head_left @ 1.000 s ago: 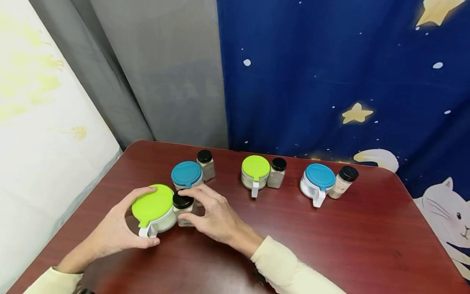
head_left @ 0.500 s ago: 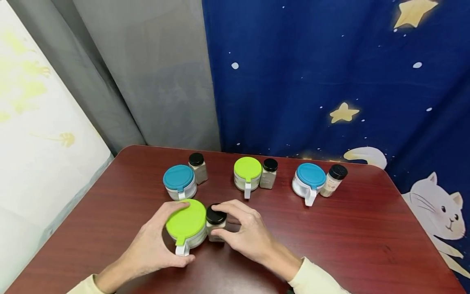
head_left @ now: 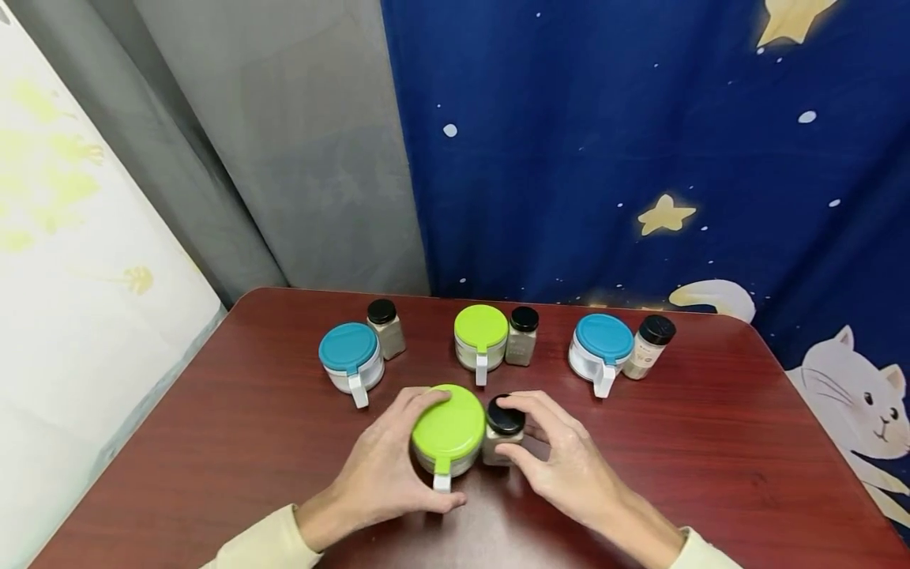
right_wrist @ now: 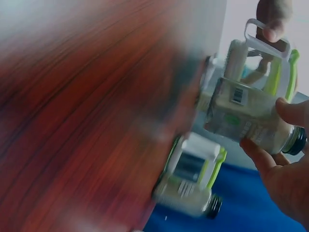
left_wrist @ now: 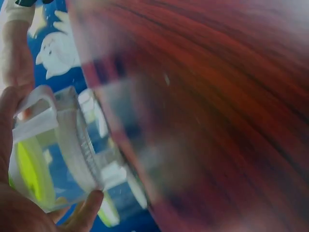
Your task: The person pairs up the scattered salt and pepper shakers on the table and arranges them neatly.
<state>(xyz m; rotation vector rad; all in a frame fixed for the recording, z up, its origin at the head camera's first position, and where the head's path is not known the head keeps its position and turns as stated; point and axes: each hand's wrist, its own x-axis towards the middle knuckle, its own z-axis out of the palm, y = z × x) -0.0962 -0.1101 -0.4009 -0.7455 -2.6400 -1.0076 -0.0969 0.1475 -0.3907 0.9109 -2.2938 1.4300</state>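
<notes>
In the head view the left hand (head_left: 387, 466) grips a clear jar with a green lid (head_left: 449, 427), fingers at its far side and thumb by the white handle. Beside it, the right hand (head_left: 576, 466) holds a square bottle with a black cap (head_left: 505, 416) between thumb and fingers. Jar and bottle stand side by side, very close. The left wrist view shows the clear jar (left_wrist: 67, 159) in the left hand (left_wrist: 29, 208); the right wrist view shows the bottle (right_wrist: 246, 116) in the right hand (right_wrist: 285, 179), with the green-lidded jar behind it.
Along the back of the red-brown table (head_left: 235, 411) stand a blue-lidded jar (head_left: 348, 348) with a black-capped bottle (head_left: 387, 332), a green-lidded jar (head_left: 481, 328) with another bottle (head_left: 522, 340), and a blue-lidded jar (head_left: 603, 340) with a labelled bottle (head_left: 645, 352). Curtains hang behind.
Both hands have moved to the right with the green-lidded jar and the black-capped bottle, away from the left blue-lidded jar. The head view has also shifted slightly.
</notes>
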